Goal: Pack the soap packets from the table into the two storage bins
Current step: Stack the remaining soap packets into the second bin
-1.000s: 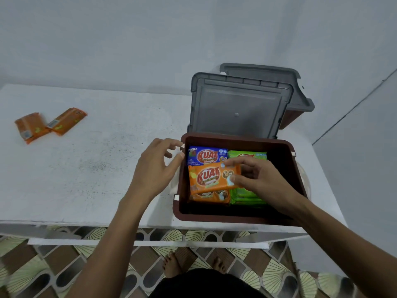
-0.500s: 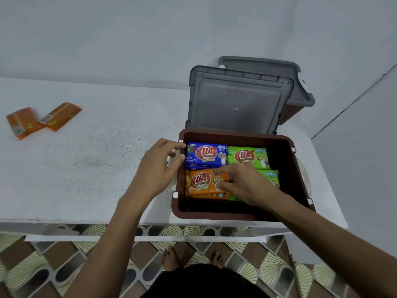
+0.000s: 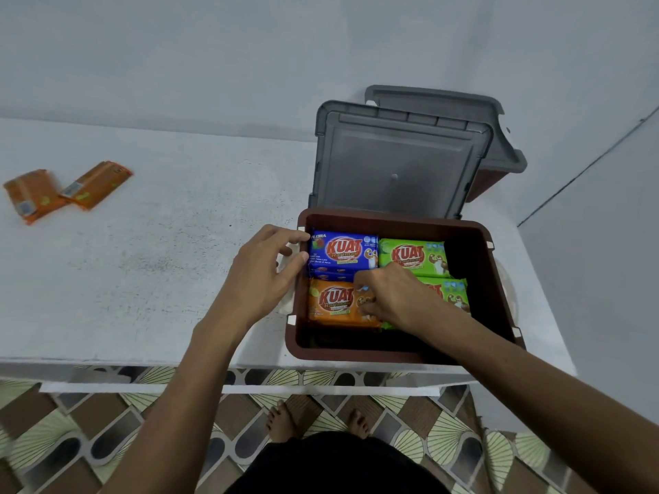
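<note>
Two loose orange packets [image 3: 93,186], two bins [image 3: 356,353]

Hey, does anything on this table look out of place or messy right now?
Only the two orange packets at the table's far left: they lie loose and askew, touching each other, away from the brown bin. Inside the bin, the packed soaps sit in neat rows.
</note>
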The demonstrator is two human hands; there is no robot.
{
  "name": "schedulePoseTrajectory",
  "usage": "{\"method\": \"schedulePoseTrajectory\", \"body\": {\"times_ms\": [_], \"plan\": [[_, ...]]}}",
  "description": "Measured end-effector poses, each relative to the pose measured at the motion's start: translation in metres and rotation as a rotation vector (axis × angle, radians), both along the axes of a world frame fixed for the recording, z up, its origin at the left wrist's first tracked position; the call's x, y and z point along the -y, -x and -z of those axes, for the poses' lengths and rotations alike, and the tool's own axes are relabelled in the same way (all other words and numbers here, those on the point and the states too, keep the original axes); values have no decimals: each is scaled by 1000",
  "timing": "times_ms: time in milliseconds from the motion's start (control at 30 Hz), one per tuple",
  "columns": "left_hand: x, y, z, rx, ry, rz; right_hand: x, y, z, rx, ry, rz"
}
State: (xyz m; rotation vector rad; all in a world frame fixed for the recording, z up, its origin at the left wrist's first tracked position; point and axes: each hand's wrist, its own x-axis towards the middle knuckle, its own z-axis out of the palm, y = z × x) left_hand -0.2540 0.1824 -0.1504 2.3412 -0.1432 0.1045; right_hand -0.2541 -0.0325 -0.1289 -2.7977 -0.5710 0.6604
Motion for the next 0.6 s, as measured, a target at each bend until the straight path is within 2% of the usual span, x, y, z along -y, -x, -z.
{"method": "schedulePoseTrajectory", "body": {"times_ms": [300, 600], "plan": [[-3, 0, 1, 3, 10, 25, -2, 1, -6, -3, 24, 5], [-27, 4, 7, 41, 7, 7, -12, -7, -21, 44, -65, 82]]}}
